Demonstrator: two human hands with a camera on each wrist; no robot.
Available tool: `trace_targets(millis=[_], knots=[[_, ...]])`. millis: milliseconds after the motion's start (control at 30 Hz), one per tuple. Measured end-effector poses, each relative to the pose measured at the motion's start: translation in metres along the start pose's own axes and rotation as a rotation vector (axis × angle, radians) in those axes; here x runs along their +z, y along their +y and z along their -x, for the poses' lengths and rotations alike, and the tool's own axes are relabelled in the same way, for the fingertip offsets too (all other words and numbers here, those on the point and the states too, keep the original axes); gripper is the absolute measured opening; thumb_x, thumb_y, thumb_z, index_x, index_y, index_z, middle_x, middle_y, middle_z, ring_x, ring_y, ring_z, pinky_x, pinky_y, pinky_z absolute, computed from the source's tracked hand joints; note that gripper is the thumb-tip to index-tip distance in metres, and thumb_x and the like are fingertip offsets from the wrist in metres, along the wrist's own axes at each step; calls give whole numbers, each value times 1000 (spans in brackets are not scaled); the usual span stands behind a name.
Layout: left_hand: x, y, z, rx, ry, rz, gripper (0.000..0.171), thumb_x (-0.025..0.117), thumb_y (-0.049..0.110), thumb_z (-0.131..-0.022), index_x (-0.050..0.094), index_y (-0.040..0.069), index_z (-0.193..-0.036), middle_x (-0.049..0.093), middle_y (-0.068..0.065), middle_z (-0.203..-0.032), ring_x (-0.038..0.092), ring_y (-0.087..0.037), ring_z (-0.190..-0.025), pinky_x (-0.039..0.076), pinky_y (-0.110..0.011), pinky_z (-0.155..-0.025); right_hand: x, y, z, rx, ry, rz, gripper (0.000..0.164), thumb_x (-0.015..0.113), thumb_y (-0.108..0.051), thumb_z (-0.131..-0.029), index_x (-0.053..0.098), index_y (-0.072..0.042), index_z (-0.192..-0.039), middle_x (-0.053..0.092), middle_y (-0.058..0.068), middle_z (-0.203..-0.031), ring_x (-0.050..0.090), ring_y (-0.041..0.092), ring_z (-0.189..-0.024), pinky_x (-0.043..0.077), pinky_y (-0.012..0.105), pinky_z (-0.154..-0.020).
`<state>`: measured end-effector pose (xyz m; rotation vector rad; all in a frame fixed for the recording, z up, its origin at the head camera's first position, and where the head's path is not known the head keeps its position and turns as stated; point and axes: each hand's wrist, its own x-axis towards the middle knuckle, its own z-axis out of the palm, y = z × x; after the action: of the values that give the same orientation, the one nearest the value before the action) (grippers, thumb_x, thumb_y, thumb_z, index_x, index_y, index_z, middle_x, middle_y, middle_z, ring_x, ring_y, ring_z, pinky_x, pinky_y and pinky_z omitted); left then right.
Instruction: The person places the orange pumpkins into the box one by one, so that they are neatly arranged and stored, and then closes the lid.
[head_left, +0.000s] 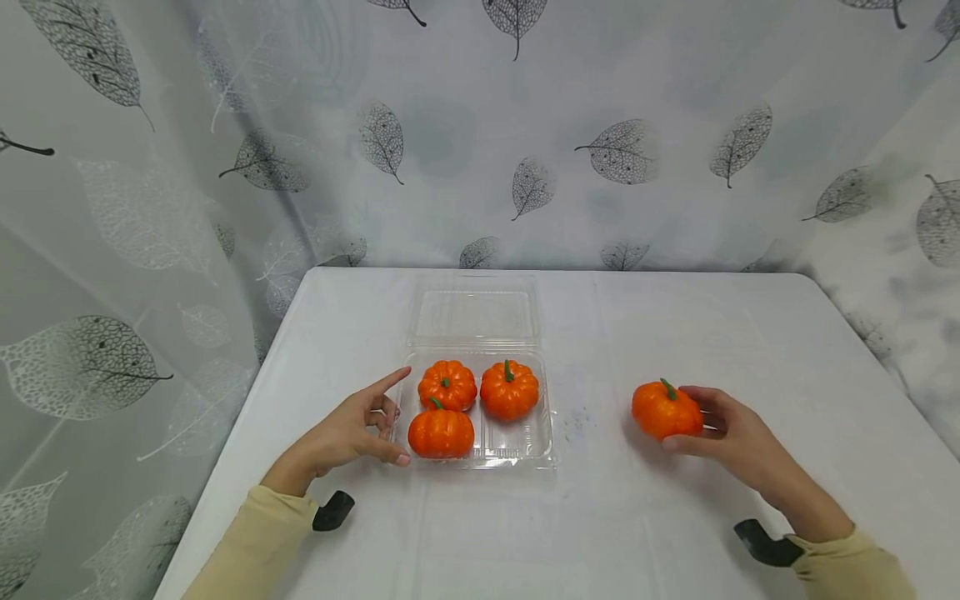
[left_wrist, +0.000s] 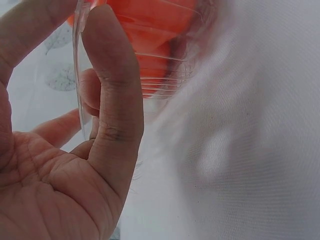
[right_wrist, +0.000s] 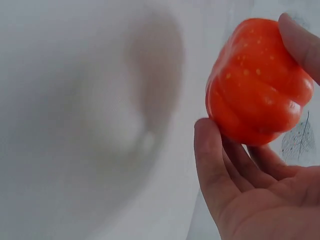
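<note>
A clear plastic clamshell container (head_left: 546, 433) lies on the table with its lid (head_left: 476, 317) folded back. Inside it are three small orange pumpkins: one at the back left (head_left: 447, 379), one at the right (head_left: 512, 396), one at the front left (head_left: 441, 435). At the container's left side, my left hand (head_left: 348, 433) pinches the thin rim, index finger stretched out along the edge. Off to the right, my right hand (head_left: 731, 437) grips another orange pumpkin (right_wrist: 257, 82) between thumb and fingers, raised above the table; its green stem shows in the head view.
The white-covered table (head_left: 600, 533) extends around the container, with its back edge against a leaf-patterned curtain (head_left: 450, 208). Black wrist mounts (head_left: 333, 511) stick out beside both sleeves.
</note>
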<state>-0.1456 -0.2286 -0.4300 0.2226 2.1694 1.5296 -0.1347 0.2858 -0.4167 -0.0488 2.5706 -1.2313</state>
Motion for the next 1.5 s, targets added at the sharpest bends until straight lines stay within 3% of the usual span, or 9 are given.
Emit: trace_targets(millis=[600, 833, 1033, 1267, 1400, 1500], knots=[[0, -1, 0, 8, -1, 4, 115, 93, 4, -69, 25, 17, -161, 46, -14, -95, 50, -22, -75, 51, -30, -63, 39, -53, 4, -135, -266, -246, 72, 84, -19, -84, 47, -1, -143, 49, 19, -143, 57, 37, -123, 53, 34, -92], [0, -1, 1, 10, -4, -2, 115, 93, 5, -69, 25, 16, -161, 46, -13, -95, 50, -21, -75, 49, -29, -62, 57, -67, 0, -194, -380, -285, 69, 80, -19, -88, 46, 1, -144, 47, 18, -146, 55, 37, -126, 52, 32, -94], [0, 0, 0, 12, -8, 3, 115, 92, 4, -70, 25, 16, -161, 47, -14, -96, 50, -22, -75, 49, -28, -61, 65, -80, -2, -197, -426, -354, 67, 76, -18, -91, 43, 1, -146, 46, 18, -148, 55, 35, -128, 51, 34, -96], [-1, 0, 0, 6, -3, 2, 115, 93, 4, -69, 25, 17, -161, 47, -14, -95, 50, -23, -76, 49, -29, -61, 70, -90, -5, -192, -425, -438, 62, 73, -16, -95, 43, 1, -146, 49, 19, -144, 57, 33, -126, 52, 33, -94], [-1, -1, 0, 6, -1, 2, 115, 93, 4, -69, 25, 17, -161, 47, -14, -96, 50, -23, -77, 48, -29, -62, 77, -94, -6, -222, -331, -364, 60, 74, -21, -94, 48, 0, -143, 55, 16, -139, 58, 33, -122, 52, 32, -93], [-1, -1, 0, 5, -3, 2, 115, 93, 4, -69, 25, 17, -161, 47, -14, -96, 50, -23, -77, 48, -29, -62, 83, -96, -7, -249, -239, -267, 58, 76, -28, -92, 54, -4, -140, 58, 11, -136, 57, 34, -121, 53, 41, -93]])
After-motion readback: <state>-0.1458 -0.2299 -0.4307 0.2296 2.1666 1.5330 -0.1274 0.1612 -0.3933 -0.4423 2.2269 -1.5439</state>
